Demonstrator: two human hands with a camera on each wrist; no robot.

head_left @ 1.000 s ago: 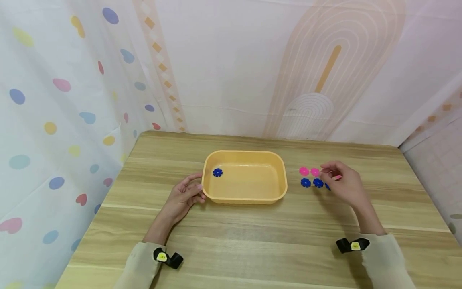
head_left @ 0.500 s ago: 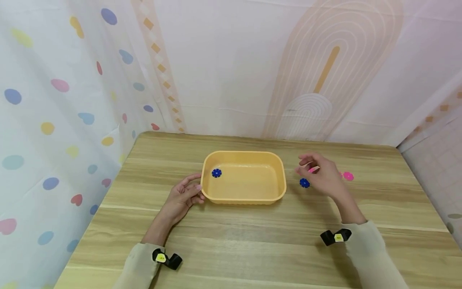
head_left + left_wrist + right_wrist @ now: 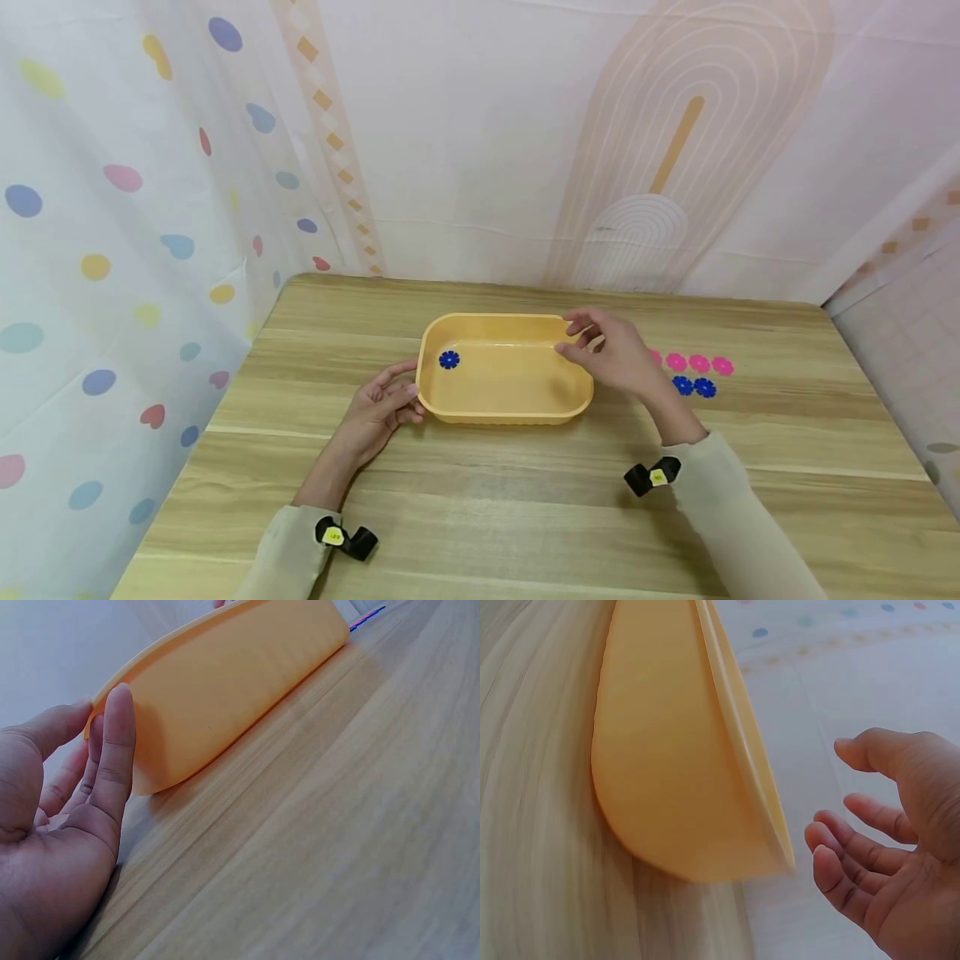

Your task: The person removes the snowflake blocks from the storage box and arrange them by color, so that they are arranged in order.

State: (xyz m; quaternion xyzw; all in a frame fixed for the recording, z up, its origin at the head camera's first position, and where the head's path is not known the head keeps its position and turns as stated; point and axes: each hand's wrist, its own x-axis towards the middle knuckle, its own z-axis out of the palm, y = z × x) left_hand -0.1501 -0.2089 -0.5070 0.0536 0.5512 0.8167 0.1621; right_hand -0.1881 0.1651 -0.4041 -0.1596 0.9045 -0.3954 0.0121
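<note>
A yellow plastic basin [image 3: 506,414] stands on the table, with one blue flower-shaped disc [image 3: 449,360] on its floor near the left end. My left hand [image 3: 378,408] holds the basin's left rim between thumb and fingers; the left wrist view shows the thumb [image 3: 64,724] at the lip and a finger along the outer wall. Over the basin's right end hovers my right hand [image 3: 618,354], fingers apart and loosely bent, with nothing between them in the right wrist view. Right of the basin lie several pink flower-shaped discs [image 3: 699,363] and blue discs [image 3: 705,387], some hidden by that hand.
The wood-grain table [image 3: 480,500] runs back to a patterned curtain [image 3: 480,167]. A dotted curtain [image 3: 135,292] hangs along the left side. Each sleeve carries a black wrist camera [image 3: 652,477].
My right hand has moved left from above the discs to the basin's right end, uncovering pink and blue discs at the right of the rows. My left hand stays on the rim.
</note>
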